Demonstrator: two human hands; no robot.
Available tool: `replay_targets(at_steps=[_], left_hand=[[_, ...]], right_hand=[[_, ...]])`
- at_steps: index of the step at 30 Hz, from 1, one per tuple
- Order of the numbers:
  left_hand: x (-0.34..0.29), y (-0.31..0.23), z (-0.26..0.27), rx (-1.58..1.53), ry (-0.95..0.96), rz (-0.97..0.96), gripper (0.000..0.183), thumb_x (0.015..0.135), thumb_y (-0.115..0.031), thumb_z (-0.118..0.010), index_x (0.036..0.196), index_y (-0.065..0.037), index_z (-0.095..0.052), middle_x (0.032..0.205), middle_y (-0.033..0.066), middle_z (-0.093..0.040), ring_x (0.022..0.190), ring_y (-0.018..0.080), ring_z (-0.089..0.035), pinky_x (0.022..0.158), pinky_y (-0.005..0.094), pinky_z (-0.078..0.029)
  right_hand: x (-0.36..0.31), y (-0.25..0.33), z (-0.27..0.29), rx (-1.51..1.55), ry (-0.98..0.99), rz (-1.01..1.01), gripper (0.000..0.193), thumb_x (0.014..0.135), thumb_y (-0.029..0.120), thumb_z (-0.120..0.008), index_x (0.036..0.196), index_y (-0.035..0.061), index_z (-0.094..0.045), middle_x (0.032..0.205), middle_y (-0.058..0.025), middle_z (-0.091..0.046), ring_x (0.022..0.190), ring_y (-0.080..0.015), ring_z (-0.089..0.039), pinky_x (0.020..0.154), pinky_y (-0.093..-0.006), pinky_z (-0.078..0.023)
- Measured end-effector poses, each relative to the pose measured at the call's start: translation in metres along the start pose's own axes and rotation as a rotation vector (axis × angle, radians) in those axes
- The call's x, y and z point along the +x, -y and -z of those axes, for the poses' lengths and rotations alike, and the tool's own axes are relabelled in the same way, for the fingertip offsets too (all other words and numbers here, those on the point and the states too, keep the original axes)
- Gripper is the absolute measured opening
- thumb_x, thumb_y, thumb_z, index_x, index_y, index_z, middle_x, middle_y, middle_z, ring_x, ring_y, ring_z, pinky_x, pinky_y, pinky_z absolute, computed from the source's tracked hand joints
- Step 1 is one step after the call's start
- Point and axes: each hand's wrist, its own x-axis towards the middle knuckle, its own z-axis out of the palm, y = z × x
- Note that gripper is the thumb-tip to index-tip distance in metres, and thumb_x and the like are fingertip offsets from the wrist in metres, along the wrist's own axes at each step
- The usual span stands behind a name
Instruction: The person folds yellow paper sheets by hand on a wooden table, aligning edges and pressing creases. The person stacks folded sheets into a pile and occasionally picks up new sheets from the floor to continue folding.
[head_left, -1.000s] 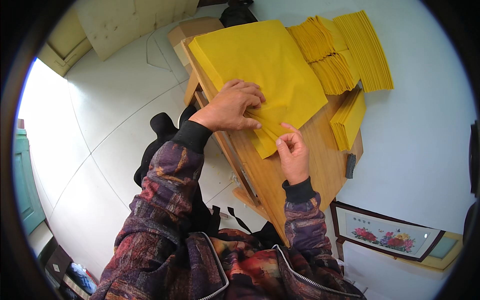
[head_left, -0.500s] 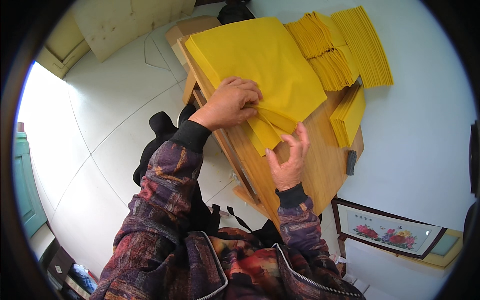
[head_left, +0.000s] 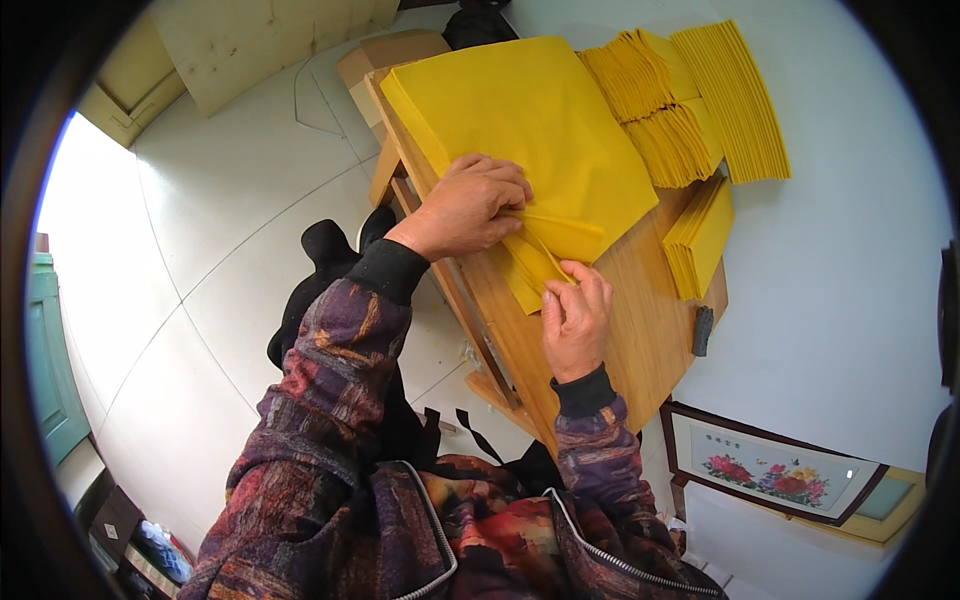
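Observation:
A thick stack of yellow sheets [head_left: 520, 115], soft like paper or cloth, lies at the far left of the wooden table. My left hand [head_left: 470, 205] is closed on the near edge of the top sheet, its fingertips curled onto the yellow material. Beside it, my right hand [head_left: 577, 318] pinches a folded corner flap of that sheet between thumb and fingers. Between the two hands the sheet is creased and lifted into a narrow fold. How many layers are gripped is hidden.
Folded yellow bundles [head_left: 655, 100] are stacked at the table's back right by the white wall. A smaller yellow bundle [head_left: 700, 235] lies nearer, with a dark grey block [head_left: 703, 330] by the wooden table's [head_left: 630, 330] right edge. A cardboard box [head_left: 390, 55] stands behind the table.
My right hand has closed from a spread, open pinch onto the sheet's corner. The raised flap has folded down and narrowed. My left hand has stayed nearly in place.

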Motion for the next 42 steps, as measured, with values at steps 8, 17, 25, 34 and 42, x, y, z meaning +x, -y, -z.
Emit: replay_targets(at_steps=[8,17,25,34,42], left_hand=[[0.0,0.002,0.001,0.007,0.01,-0.023,0.009,0.077,-0.011,-0.067,0.082,-0.005,-0.062,0.111,0.0043,-0.064,0.121,0.0264,-0.051,0.103,0.0417,-0.032],[-0.001,-0.002,0.007,-0.039,0.063,-0.023,0.016,0.071,-0.017,-0.074,0.077,-0.009,-0.062,0.115,0.0047,-0.062,0.126,0.0267,-0.046,0.109,0.0413,-0.027],[0.0,-0.002,0.005,0.0,0.054,-0.004,0.01,0.074,-0.011,-0.07,0.079,-0.006,-0.063,0.113,0.0045,-0.063,0.124,0.0262,-0.048,0.107,0.0409,-0.029],[-0.001,-0.001,0.002,-0.007,0.015,-0.017,0.011,0.075,-0.01,-0.07,0.081,-0.004,-0.063,0.112,0.0049,-0.064,0.123,0.0266,-0.049,0.106,0.0413,-0.031],[-0.001,0.001,0.003,-0.011,0.023,-0.023,0.013,0.073,-0.011,-0.07,0.08,-0.004,-0.062,0.113,0.0048,-0.063,0.123,0.0267,-0.049,0.105,0.0406,-0.031]], right_hand=[[0.006,-0.003,0.002,0.313,0.053,-0.262,0.008,0.081,0.002,-0.064,0.088,0.0006,-0.06,0.11,-0.0152,-0.058,0.102,-0.032,-0.053,0.087,-0.039,-0.046],[0.011,-0.011,0.006,0.548,0.123,-0.438,0.008,0.085,0.005,-0.065,0.086,0.0002,-0.058,0.095,-0.0094,-0.055,0.075,-0.0172,-0.058,0.068,-0.0295,-0.049],[0.009,-0.002,0.009,0.395,0.021,-0.401,0.021,0.081,0.005,-0.069,0.099,0.0016,-0.058,0.113,-0.0131,-0.054,0.101,-0.0284,-0.054,0.084,-0.0361,-0.046],[-0.003,0.005,0.002,-0.068,0.012,0.001,0.024,0.073,0.004,-0.074,0.093,0.0033,-0.062,0.133,-0.0158,-0.046,0.124,-0.0374,-0.042,0.101,-0.0454,-0.038],[0.004,-0.001,0.0,0.069,0.012,-0.046,0.01,0.077,0.003,-0.068,0.084,0.0031,-0.061,0.124,-0.0166,-0.054,0.118,-0.0372,-0.047,0.097,-0.0442,-0.041]])
